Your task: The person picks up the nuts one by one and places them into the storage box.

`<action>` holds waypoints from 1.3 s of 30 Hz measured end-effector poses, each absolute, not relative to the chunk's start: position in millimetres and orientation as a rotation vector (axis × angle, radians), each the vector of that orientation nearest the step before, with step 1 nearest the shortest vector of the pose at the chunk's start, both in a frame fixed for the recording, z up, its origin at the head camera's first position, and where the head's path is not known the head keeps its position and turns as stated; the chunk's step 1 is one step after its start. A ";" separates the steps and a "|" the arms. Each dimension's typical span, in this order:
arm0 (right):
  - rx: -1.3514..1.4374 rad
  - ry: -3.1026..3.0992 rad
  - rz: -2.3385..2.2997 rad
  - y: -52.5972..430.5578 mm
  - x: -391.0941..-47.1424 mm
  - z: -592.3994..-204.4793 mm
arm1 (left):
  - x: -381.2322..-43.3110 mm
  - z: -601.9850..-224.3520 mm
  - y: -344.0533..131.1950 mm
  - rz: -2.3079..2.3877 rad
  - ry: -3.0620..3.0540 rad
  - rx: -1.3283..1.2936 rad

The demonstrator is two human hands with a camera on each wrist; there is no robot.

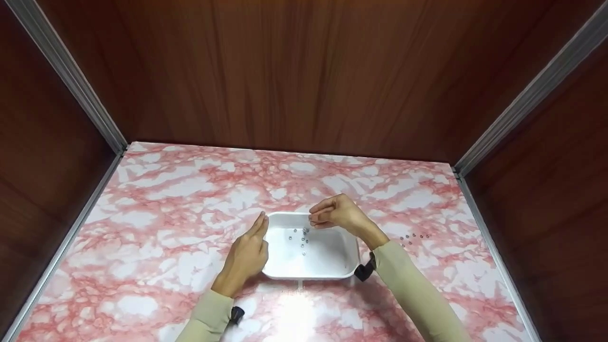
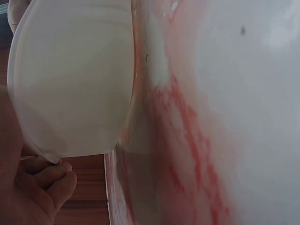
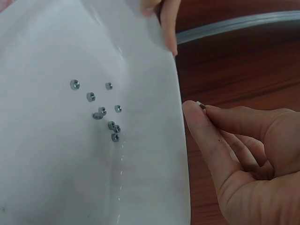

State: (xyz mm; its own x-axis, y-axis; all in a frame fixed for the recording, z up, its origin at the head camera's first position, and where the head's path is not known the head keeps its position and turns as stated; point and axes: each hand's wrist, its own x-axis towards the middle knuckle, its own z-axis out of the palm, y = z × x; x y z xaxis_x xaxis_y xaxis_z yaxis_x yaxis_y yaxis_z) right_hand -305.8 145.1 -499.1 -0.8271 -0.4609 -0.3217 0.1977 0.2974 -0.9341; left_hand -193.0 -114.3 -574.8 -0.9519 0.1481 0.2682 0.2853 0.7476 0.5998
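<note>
A white plastic tray lies on the table, with several small metal hex nuts scattered over its floor. My left hand holds the tray's left rim; in the left wrist view its fingers are bent against the rim's edge. My right hand is raised above the tray's far right part. Between its thumb and index finger it pinches one small nut, mostly covered by the fingertips.
Several more nuts lie on the red-and-white marbled tabletop, right of the tray. Brown wood-look panels with metal edge strips enclose the table at the back and sides.
</note>
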 end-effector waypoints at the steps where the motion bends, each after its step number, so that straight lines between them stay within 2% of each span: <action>1: -0.233 2.021 -1.575 145.0 -305.8 -499.5 | -193.2 -574.6 -114.3 -0.982 -2.741 -0.338; 8: -0.281 2.084 -1.562 149.2 -301.6 -495.9 | -193.9 -575.5 -113.4 -0.895 -2.707 -0.324; 21: -0.732 2.658 -1.205 170.6 -274.7 -494.8 | -193.3 -574.2 -114.2 -0.894 -2.733 -0.313; 39: -0.712 2.935 -1.070 255.8 -244.0 -515.2 | -193.1 -575.1 -114.3 -0.988 -2.717 -0.326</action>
State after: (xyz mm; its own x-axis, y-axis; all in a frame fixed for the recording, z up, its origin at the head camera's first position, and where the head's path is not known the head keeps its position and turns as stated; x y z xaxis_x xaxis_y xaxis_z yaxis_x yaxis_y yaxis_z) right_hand -244.0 255.8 -515.2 -0.8993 -0.3860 0.2055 -0.4276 0.6783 -0.5975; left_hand -193.1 -114.3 -575.1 -0.9484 0.1286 0.2897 0.2847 0.7475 0.6002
